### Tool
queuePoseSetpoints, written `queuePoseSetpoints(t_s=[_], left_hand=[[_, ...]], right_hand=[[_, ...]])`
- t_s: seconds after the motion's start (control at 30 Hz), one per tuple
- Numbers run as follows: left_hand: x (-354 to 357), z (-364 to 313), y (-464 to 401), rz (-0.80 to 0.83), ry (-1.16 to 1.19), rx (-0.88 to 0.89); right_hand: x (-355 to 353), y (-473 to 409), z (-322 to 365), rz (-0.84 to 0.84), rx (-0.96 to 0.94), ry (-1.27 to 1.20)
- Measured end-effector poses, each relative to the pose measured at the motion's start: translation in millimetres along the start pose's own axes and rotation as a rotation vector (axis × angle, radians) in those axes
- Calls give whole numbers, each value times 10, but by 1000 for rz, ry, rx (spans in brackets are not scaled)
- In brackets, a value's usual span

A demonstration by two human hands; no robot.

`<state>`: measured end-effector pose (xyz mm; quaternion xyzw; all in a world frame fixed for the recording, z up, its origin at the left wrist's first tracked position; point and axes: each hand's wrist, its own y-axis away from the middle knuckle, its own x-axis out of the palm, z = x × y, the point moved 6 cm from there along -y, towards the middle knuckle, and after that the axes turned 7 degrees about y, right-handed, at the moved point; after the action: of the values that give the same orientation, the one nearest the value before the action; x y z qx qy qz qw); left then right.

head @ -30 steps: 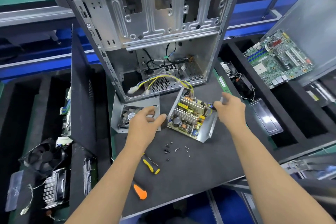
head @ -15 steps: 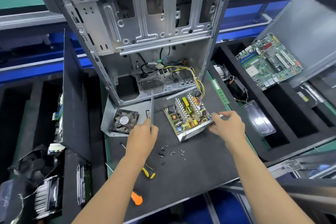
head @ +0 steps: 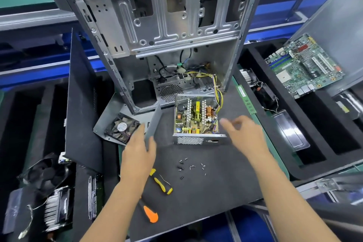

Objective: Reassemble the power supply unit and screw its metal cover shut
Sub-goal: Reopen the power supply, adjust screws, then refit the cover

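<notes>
The power supply unit sits open on the dark foam bench, its perforated steel tray baring the circuit board. The left hand grips the thin sheet-metal cover — fan attached — apparently to swing it over. The right hand, blurred, hovers spread beside the tray. Loose screws wait nearby.

On the table, the open power supply unit sits just in front of the computer case. Its metal cover, carrying a fan, lies to its left. Loose screws lie nearer, with two screwdrivers to their left. A motherboard rests far right.
</notes>
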<state>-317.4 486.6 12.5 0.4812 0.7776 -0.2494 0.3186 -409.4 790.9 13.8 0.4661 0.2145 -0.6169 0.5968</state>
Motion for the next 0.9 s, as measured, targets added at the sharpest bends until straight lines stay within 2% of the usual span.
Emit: queuePoseSetpoints(t_s=[0.07, 0.1, 0.17, 0.2, 0.27, 0.4, 0.57, 0.67, 0.77, 0.9], left_hand=[[-36, -315, 27, -102, 26, 315], [5, -494, 32, -85, 22, 473], [212, -772, 17, 108, 23, 612], [321, -859, 20, 202, 16, 625], [475, -967, 46, 277, -15, 644], [516, -934, 9, 280, 59, 585], [568, -901, 36, 339, 56, 614], [561, -889, 39, 358, 57, 605], [538, -875, 63, 394, 70, 601], [501, -834, 62, 425, 80, 571]], right_hand=[[-108, -206, 141, -103, -74, -120], [-106, -303, 246, -94, -106, -192], [-44, -459, 446, -50, -161, -237], [-6, -522, 507, -45, -180, -223], [25, -615, 541, -92, -182, -188], [59, -726, 402, -161, -156, -237], [150, -828, 197, -200, -7, -461], [201, -942, 249, -118, 14, -540], [270, -1069, 317, 67, 59, -656], [283, -1161, 506, 307, 89, -555]])
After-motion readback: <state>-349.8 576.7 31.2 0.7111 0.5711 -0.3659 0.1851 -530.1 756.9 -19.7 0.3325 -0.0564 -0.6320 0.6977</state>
